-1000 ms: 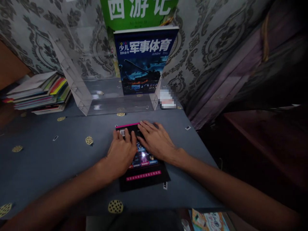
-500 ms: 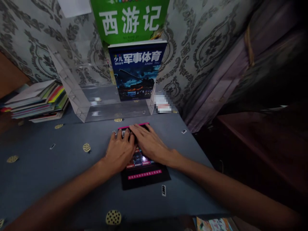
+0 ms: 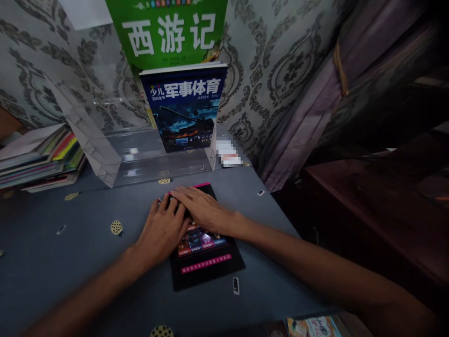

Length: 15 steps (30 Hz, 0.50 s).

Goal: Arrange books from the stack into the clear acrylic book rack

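A black book (image 3: 210, 276) with pink bands and small cover pictures lies flat on the table, its printed text upside down to me. Over its upper left part rests my left hand (image 3: 163, 227), fingers stretched out and slightly spread, pointing away from me. My right hand (image 3: 199, 210) lies flat across the upper part of the same book, and its fingertips reach to the left hand's fingers, overlapping them. Both hands look open, with nothing gripped. Between and under the hands, much of the cover is hidden.
Behind the book stands a clear acrylic rack (image 3: 105, 173) holding a dark blue book (image 3: 185, 112) and a green book (image 3: 171, 37). A stack of books (image 3: 42, 159) is at the left. The table's right edge slants beside my right arm; a colourful book (image 3: 314, 326) shows at the bottom.
The view has shifted, so the rack and books sit further left. My right hand has slid left across the book, towards and over the left hand's fingers.
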Tool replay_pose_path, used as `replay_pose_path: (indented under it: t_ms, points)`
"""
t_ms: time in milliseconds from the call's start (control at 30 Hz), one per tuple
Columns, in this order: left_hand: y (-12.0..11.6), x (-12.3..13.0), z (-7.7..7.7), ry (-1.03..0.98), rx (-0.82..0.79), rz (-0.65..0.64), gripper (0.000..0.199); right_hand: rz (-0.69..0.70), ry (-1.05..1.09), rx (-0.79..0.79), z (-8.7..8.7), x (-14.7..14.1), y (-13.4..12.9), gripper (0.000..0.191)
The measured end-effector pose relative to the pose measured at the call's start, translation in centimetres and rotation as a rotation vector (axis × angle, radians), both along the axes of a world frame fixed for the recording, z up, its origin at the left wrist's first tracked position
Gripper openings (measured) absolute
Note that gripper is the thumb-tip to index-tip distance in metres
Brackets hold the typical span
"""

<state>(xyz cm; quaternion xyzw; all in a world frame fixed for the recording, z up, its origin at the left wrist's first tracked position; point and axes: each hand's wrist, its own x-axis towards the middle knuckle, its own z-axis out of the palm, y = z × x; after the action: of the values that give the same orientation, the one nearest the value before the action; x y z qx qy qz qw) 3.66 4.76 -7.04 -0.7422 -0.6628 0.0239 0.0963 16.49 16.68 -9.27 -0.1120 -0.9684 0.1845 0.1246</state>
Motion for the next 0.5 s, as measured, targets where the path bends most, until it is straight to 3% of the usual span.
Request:
replay_pose_path:
  t_ms: [333,500]
  points:
    - [-0.2,-0.1,-0.2,0.014,0.002,0.01,0.043,-0.238,-0.002,0.08,0.0,2.9,0.5,0.043]
    - [0.2,-0.7,0.5,-0.014,-0.005,-0.017,0.041,-0.267,-0.043,0.082,0.1,3.5,0.4,0.041]
